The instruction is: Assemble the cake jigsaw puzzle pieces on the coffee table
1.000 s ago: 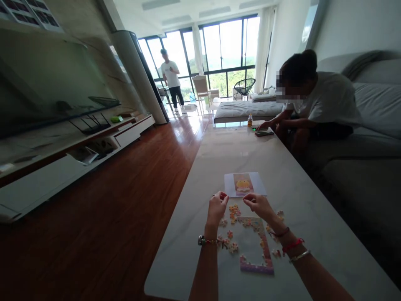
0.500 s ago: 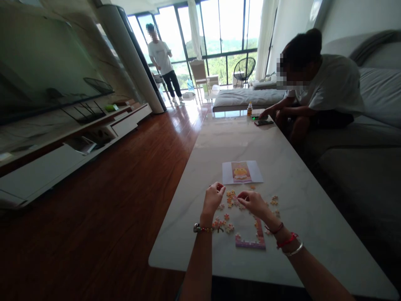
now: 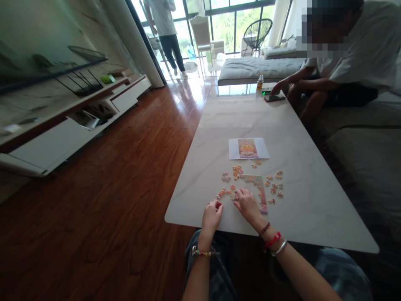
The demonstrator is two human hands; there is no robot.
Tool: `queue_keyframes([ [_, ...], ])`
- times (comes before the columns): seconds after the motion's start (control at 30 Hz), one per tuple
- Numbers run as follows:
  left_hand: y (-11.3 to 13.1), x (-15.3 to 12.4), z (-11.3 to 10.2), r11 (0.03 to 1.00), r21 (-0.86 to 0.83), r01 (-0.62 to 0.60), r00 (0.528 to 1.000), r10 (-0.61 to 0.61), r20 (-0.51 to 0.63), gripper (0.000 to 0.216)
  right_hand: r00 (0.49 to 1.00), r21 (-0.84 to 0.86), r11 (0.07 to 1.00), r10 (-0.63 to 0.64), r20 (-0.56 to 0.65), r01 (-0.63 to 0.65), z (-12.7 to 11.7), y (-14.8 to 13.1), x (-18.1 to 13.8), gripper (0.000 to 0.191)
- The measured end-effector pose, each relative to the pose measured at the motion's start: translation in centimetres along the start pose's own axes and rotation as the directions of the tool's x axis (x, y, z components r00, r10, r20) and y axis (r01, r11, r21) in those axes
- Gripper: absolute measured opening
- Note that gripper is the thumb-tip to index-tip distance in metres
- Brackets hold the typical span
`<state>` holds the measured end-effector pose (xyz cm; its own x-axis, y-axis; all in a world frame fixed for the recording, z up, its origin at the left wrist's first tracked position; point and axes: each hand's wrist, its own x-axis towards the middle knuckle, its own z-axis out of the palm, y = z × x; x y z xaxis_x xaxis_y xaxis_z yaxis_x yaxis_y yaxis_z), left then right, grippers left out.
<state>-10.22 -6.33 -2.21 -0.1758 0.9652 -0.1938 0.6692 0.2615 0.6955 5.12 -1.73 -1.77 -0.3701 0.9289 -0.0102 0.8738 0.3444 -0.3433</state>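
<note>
My right hand [image 3: 247,205] reaches down with bent fingers, its fingertips at a puzzle piece by the left side of a partly joined jigsaw frame [image 3: 263,194]. The frame shows a top and a right edge; my hand covers its lower left. My left hand [image 3: 212,215] is held curled in a pinch near the table's front edge; whatever is in its fingers is hidden. Loose orange and pink puzzle pieces [image 3: 224,192] lie just beyond it. Yellow-orange pieces [image 3: 237,170] sit at the frame's top left corner, and more loose pieces [image 3: 275,187] lie to its right.
A creased paper sheet with a printed picture [image 3: 248,149] lies beyond the puzzle on the marble-look table [image 3: 200,167]. Farther off are a drink bottle [image 3: 260,82] and a phone [image 3: 274,98] under a seated person's hand. Another person [image 3: 166,33] stands near the windows.
Both hands have come back toward the table's front edge, the right one from the frame's top to its left side. The view has tilted downward, showing my knees.
</note>
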Motion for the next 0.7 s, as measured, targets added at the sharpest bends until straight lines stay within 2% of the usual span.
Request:
queue_keyframes([
  [0.2,0.3,0.0,0.8,0.999,0.037,-0.012,1.0,0.012,0.003,0.015,0.994,0.058,0.997,-0.052,0.095,0.047,0.3,0.2,0.8,0.01],
  [0.3,1.1,0.2,1.5,0.994,0.082,-0.071,0.997,0.072,-0.011,0.021,0.991,0.173,0.98,-0.113,0.073,0.099,0.6,0.9,0.9,0.017],
  [0.4,1.9,0.4,2.1,0.981,0.157,-0.115,0.993,0.114,0.013,0.03,0.983,0.329,0.929,-0.185,0.02,0.168,0.3,2.2,0.7,0.034],
  [0.47,2.4,0.5,2.3,0.97,0.213,-0.115,0.993,0.108,0.046,0.029,0.987,0.376,0.913,-0.157,-0.028,0.155,-0.3,3.5,0.4,0.034],
  [0.6,2.9,0.5,2.2,0.959,0.268,-0.095,0.994,0.079,0.073,0.027,0.996,0.333,0.941,-0.036,-0.079,0.061,-1.4,5.6,-0.4,0.017],
  [0.7,2.8,0.4,2.1,0.958,0.269,-0.096,0.994,0.08,0.07,0.026,0.995,0.303,0.948,-0.097,-0.03,0.102,-1.4,5.1,-0.6,0.02],
])
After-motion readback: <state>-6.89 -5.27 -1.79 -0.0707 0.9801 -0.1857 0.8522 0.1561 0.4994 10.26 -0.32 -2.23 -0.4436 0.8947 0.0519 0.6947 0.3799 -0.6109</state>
